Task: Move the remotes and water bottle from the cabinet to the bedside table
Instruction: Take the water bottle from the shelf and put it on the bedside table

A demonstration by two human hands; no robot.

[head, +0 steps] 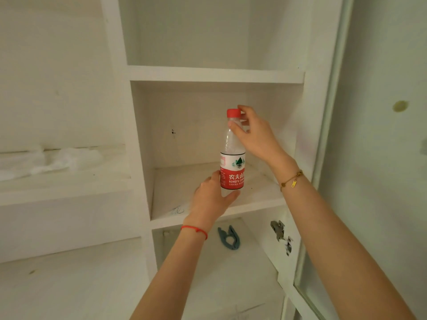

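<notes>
While the right hand's (256, 137) thumb and fingers pinch the neck just under the red cap (233, 113), the left hand (211, 199) cups the bottom of the bottle (232, 155), thumb pressed on the label and fingers wrapped under the base. So both hands are closed on it. Bottle is upright, clear plastic, looks near empty up top, with a white and red label showing a green mountain logo and "NONGFU" lettering. It's held in front of the middle shelf (258, 195) of the white cabinet (138, 139), and I can't tell if the base touches the shelf since the left hand covers it.

Right wrist has a thin gold bracelet (291, 179), left wrist a red string (194, 230). On the shelf below lies a blue-grey clip (229, 238), and a metal hinge (278, 230) sits on the right wall beside it. The glass door (328, 139) stands open on the right. Some crumpled clear plastic (67, 158) sits on the ledge far left. Nothing blocks the bottle.
</notes>
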